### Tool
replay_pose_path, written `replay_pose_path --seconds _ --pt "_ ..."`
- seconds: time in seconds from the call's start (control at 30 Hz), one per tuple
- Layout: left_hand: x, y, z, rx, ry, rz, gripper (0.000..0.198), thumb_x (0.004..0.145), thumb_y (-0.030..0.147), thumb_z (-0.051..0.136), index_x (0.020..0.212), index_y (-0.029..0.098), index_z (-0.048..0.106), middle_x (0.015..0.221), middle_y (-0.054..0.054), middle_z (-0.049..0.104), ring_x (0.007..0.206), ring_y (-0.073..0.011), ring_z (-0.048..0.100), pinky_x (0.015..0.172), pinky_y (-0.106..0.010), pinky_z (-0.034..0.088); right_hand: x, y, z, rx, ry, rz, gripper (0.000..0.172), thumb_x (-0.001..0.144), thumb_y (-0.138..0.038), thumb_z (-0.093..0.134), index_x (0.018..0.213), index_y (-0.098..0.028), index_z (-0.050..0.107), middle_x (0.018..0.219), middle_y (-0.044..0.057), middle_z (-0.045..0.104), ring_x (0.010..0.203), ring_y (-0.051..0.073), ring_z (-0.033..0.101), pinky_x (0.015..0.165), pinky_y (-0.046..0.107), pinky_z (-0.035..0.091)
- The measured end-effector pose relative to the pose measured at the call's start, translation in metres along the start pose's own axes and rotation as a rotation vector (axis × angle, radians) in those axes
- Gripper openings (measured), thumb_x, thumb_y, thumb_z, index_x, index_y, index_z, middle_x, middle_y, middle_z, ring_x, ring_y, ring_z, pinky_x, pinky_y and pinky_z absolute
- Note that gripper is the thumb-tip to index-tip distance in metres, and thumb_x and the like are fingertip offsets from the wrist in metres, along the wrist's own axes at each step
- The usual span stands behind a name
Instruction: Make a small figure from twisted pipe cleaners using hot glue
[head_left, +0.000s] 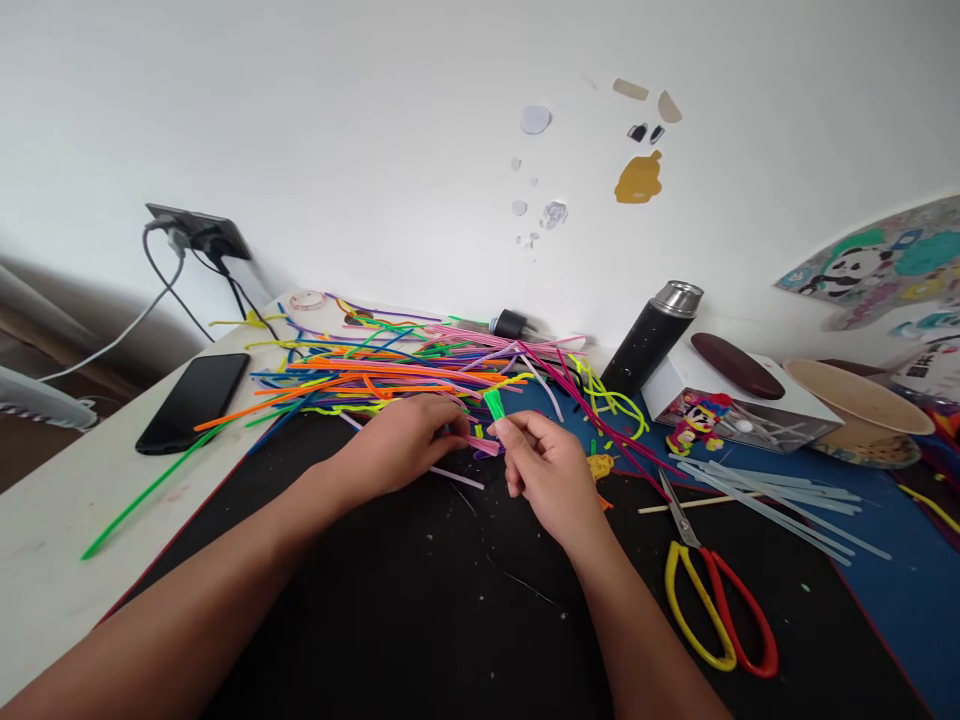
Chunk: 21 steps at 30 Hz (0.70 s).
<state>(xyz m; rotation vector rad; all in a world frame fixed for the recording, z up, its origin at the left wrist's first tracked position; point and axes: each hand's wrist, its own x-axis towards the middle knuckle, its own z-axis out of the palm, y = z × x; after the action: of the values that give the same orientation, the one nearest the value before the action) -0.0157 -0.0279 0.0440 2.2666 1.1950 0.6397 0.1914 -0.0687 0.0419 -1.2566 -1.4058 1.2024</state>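
A heap of colourful pipe cleaners [390, 372] lies across the back of the black mat [390, 600]. My left hand [401, 445] rests at the heap's near edge, fingers curled around pink and purple stems [484, 447]. My right hand [544, 465] is just to its right, pinching a short bright green piece [494, 404] that stands up between thumb and fingers. The pink stems run between both hands.
A black phone [193, 400] lies at the left on the white table. Yellow-and-red scissors [712, 590] lie at the right, with clear glue sticks [780, 495], a black flask [651, 338] and a white box [739, 405] behind. Cables hang from a wall socket [196, 232].
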Motion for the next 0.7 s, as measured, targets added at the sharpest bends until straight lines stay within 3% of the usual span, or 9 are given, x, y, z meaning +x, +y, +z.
replay_pose_path --seconds 0.17,0.37,0.5,0.6,0.7 --pt "-0.003 0.007 -0.014 -0.274 0.081 -0.033 0.012 0.091 0.033 0.068 0.091 0.022 0.075 0.092 -0.003 0.075 0.084 -0.0213 0.066 0.075 -0.029 0.047 -0.002 0.003 0.005 -0.104 -0.007 -0.001 0.034 0.098 -0.053 0.061 0.093 -0.02 0.07 0.052 -0.006 0.051 0.044 0.013 0.05 0.047 0.025 0.039" --pt "-0.001 0.008 -0.008 -0.712 0.083 -0.07 0.021 0.085 0.038 0.077 0.089 0.017 0.074 0.093 -0.007 0.075 0.09 -0.0224 0.068 0.085 -0.033 0.053 0.001 0.007 0.006 -0.111 0.004 -0.009 0.033 0.096 -0.052 0.062 0.089 -0.021 0.069 0.051 -0.006 0.051 0.044 0.013 0.05 0.046 0.025 0.04" --pt "0.003 0.005 -0.002 -0.913 0.071 -0.168 0.028 0.079 0.041 0.082 0.084 0.015 0.073 0.087 -0.006 0.072 0.076 -0.0183 0.065 0.073 -0.031 0.054 0.0 0.004 0.008 -0.068 -0.019 0.014 0.034 0.095 -0.053 0.063 0.09 -0.02 0.07 0.05 -0.006 0.052 0.042 0.013 0.05 0.043 0.024 0.037" --pt "0.003 0.002 0.0 -0.913 -0.006 -0.176 0.028 0.081 0.042 0.08 0.086 0.015 0.071 0.082 -0.005 0.07 0.072 -0.0174 0.064 0.069 -0.03 0.053 -0.001 0.002 0.008 -0.037 -0.04 0.036 0.034 0.095 -0.053 0.063 0.091 -0.019 0.07 0.05 -0.005 0.052 0.042 0.013 0.05 0.042 0.024 0.036" --pt "0.001 -0.002 0.001 -0.591 -0.084 -0.125 0.019 0.087 0.036 0.074 0.092 0.018 0.073 0.082 -0.003 0.071 0.073 -0.0185 0.064 0.067 -0.029 0.05 -0.001 0.001 0.008 -0.039 -0.055 0.042 0.033 0.096 -0.052 0.062 0.09 -0.019 0.069 0.05 -0.005 0.053 0.043 0.012 0.051 0.043 0.023 0.037"
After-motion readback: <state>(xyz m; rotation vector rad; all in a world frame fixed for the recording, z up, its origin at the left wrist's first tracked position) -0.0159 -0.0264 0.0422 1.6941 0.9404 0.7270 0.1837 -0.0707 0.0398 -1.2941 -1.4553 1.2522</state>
